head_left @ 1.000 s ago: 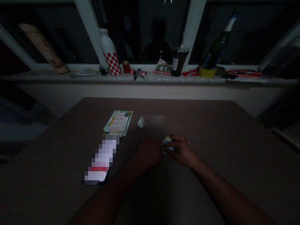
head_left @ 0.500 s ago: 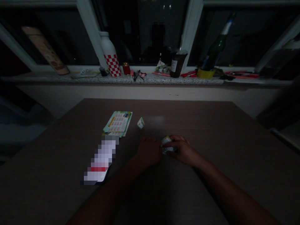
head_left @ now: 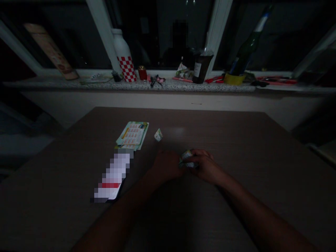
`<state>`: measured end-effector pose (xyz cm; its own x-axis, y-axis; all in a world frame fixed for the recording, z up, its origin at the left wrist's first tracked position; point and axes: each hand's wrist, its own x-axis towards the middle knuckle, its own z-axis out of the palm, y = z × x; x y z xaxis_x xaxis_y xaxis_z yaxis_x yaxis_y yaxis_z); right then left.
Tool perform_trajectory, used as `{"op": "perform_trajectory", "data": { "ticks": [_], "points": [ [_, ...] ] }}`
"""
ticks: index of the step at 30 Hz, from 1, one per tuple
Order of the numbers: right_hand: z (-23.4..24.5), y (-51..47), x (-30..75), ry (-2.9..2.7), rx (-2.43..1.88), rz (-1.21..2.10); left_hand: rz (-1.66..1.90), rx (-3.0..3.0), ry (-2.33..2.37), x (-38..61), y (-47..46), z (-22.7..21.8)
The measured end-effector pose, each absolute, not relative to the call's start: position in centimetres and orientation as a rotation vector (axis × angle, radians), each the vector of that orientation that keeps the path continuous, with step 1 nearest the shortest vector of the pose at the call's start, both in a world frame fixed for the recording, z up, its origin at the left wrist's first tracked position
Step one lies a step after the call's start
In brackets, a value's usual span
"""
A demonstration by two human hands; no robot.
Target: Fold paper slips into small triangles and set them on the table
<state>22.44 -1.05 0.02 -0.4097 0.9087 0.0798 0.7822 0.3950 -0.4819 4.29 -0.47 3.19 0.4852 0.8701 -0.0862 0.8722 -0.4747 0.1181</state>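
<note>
A small piece of folded printed paper [head_left: 188,158] is between my hands over the table, greenish at its upper edge. My right hand [head_left: 206,166] pinches it from the right with bent fingers. From the left, my left hand [head_left: 168,164] presses against its edge; the fingers are curled and partly hidden in the dim light. Beyond my left hand lies a small folded paper piece [head_left: 158,135]. A stack of printed cards or sheets [head_left: 132,134] with calendar-like grids rests farther left.
A lit phone [head_left: 112,178], its screen blurred out, lies left of my left forearm on the brown table [head_left: 236,140]. Along the windowsill [head_left: 170,86] stand a checkered bottle [head_left: 126,64], a red jar [head_left: 142,73], a dark cup [head_left: 201,70] and a green bottle [head_left: 244,52].
My left hand has turned slightly and its knuckles sit closer over the paper's left edge. Less of the paper's lower part shows. The camera view has shifted a little.
</note>
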Motion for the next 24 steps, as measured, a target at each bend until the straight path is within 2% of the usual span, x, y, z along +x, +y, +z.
{"op": "perform_trajectory", "data": {
  "ticks": [24],
  "points": [
    [-0.2, -1.0, 22.6, -2.328, -1.464, 0.548, -0.175, 2.235, 1.630, 1.8, 1.1, 4.4]
  ]
}}
